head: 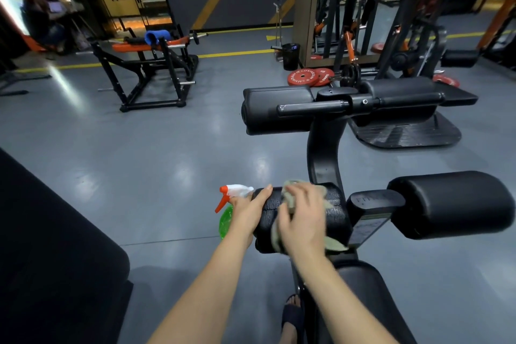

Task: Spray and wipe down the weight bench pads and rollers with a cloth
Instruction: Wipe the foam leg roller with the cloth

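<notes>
The cloth [289, 200] was grey-green and lay draped over the top of the near left roller [266, 229], a black padded roller at the foot end of the weight bench [365, 288]. The right hand [303, 220] lay flat on the cloth with its fingers spread out, pressing it on the roller. The hand looked a bit blurry.

The left hand [247, 213] was at the left end of the same roller. It held the spray bottle [225, 221] by its neck, and one finger reached up onto the roller. The bottle was green with a white and orange top, and it hung just past the roller's left end.

On the other side of the bench's middle bar sat the near right roller [452, 204], bare and black. Farther up the curved black post [324, 148] were two more black rollers [276, 110], one on each side.

A foot in a dark sandal [291, 313] stood on the grey floor [167, 176] just left of the bench. Red weight plates [310, 77] lay on the floor well beyond the far rollers. A black and orange machine [150, 70] stood far off to the left.
</notes>
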The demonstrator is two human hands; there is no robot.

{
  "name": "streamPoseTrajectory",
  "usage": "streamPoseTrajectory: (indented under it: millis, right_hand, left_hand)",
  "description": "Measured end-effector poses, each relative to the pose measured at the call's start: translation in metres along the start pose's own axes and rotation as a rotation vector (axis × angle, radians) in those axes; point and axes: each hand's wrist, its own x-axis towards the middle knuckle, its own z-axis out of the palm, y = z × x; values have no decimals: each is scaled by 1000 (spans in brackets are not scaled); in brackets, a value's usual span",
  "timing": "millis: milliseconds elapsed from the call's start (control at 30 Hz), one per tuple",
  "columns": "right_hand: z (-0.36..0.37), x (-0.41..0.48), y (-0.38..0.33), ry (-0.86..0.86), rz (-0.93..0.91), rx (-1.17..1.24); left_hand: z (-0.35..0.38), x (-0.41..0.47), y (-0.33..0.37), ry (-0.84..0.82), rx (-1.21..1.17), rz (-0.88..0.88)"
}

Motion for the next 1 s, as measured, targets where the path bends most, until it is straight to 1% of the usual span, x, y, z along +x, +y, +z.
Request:
streamPoseTrajectory:
  millis: [100,167,233,267,300,367,400,500,533,567,600,667,733,800,833,867,933,1000]
  right_hand:
    - [14,-20,-21,-165,-59,64]
    - [4,-17,-13,-259,-104,49]
    - [-16,-8,7,-329,-139,-16]
    - [-26,-3,17,-330,-131,-26]
    - [-35,1,26,-308,-107,-18]
    - [-48,9,42,-191,-25,12]
    - [-54,13,48,-117,37,27]
    - [-61,20,51,64,316,118]
    - [-59,19,48,95,372,131]
    - [-54,15,42,110,380,123]
    - [-46,11,37,113,345,110]
    - [-27,-1,23,66,158,86]
    - [-10,-12,9,-70,-20,130]
    - [0,-20,-3,-216,-140,152]
    - [0,-23,-4,-260,-185,143]
    - [-3,-22,0,-281,-219,124]
    - [-16,-11,17,-261,-249,49]
    - [-34,7,37,-177,-151,-34]
  left_hand:
    - [0,-3,4,43,23,45]
    - [1,-1,6,85,-13,35]
    - [1,-3,8,39,-5,24]
    - [-1,-2,7,14,11,29]
    - [-2,-3,8,1,33,48]
    - [-4,-3,9,-4,86,85]
    - [-4,-3,9,-8,85,92]
    - [-3,-5,10,-17,79,91]
    - [-2,-5,9,-4,71,96]
    - [-2,-4,10,14,66,100]
    - [-1,-3,10,30,53,93]
    - [0,-3,12,13,-16,57]
    - [2,-1,12,-11,-108,2]
    - [1,1,11,-6,-201,-43]
    - [1,5,8,-8,-229,-57]
    - [0,6,9,-18,-230,-68]
    - [1,6,10,-35,-191,-72]
    - [1,6,11,-5,-144,-61]
